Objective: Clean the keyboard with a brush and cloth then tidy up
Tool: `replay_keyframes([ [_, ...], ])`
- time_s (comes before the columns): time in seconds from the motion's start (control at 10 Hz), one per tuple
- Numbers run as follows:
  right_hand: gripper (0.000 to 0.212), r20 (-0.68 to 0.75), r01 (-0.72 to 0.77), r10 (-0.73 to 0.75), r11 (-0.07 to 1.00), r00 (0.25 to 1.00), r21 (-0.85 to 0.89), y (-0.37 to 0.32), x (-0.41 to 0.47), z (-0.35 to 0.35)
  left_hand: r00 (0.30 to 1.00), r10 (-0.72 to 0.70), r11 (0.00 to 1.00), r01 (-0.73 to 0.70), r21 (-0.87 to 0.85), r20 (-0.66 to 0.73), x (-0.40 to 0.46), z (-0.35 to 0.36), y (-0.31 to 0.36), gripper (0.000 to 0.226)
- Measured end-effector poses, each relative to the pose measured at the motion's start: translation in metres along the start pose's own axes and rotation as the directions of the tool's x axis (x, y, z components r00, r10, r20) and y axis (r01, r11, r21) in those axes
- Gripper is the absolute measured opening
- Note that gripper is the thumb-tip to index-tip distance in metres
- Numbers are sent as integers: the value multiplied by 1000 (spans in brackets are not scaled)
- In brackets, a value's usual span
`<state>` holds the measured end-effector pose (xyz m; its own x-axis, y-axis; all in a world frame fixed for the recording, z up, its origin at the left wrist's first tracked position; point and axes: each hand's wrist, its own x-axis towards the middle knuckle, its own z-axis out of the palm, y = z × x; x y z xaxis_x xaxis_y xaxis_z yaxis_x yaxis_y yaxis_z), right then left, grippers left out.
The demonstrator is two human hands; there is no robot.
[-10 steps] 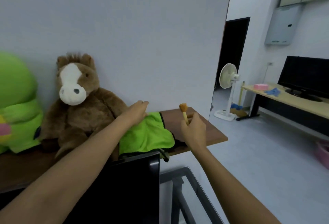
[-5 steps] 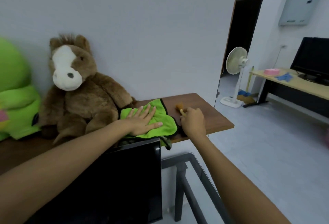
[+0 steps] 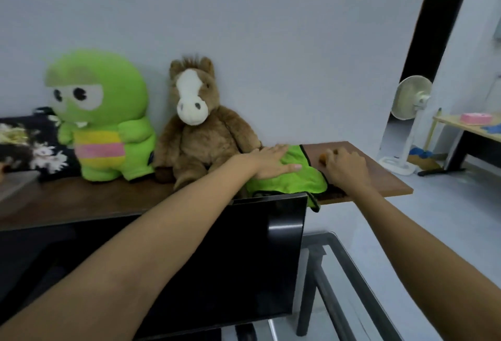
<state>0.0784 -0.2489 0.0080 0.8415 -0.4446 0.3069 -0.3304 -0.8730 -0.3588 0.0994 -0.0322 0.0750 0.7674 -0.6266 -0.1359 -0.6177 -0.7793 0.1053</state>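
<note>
A green cloth (image 3: 301, 175) with a dark edge lies on the brown wooden shelf (image 3: 379, 178) at its right end; one corner hangs over the front edge. My left hand (image 3: 273, 160) lies flat on the cloth with the fingers stretched out. My right hand (image 3: 345, 165) rests on the shelf just right of the cloth, fingers curled around the brush (image 3: 324, 157), of which only the orange-brown bristle tip shows. The keyboard is not in view.
A brown plush horse (image 3: 195, 126) and a green plush figure (image 3: 100, 115) sit on the shelf against the wall, a dark flowered cushion (image 3: 29, 145) at far left. A black monitor (image 3: 217, 259) stands below my arms. A standing fan (image 3: 409, 121) and a desk (image 3: 466, 129) are at right.
My right hand has lowered the brush from upright in the air down onto the shelf. My left hand has flattened on the cloth. The view has swung left, bringing the green plush fully in.
</note>
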Motion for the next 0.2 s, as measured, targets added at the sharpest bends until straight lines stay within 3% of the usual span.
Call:
replay_keyframes([
  [0.1, 48, -13, 28, -27, 997, 1000, 75, -48, -25, -32, 993, 11, 1000, -9, 20, -119, -47, -28, -22, 75],
  [0.2, 56, -60, 40, -27, 974, 998, 222, -108, -45, -64, 954, -50, 999, 51, -5, -295, -102, -58, -60, 64],
])
